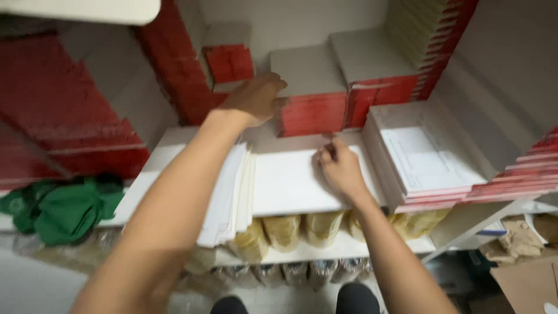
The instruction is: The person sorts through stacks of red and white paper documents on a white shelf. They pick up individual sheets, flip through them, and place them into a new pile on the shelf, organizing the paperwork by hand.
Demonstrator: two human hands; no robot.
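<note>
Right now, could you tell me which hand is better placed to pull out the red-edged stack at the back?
Probably the left hand: it already rests against the red-edged stack. The right hand lies nearer, pinching at the white sheet.

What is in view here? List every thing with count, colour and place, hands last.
white sheet stack: one, white, centre of the table, under the right hand
loose paper pile: one, white, left of that stack, under the left forearm
red-edged book stacks: several, red sides with grey tops, behind the sheets and along both sides
printed pad stack: one, white top with pink edges, right of the sheets
green cloth: one, green, far left
wrapped bundles: several, yellowish, on the shelf below the table
cardboard box: one, brown, lower right
left hand: touching a red-edged stack
right hand: fingertips pinching at the sheet stack's far edge
</note>
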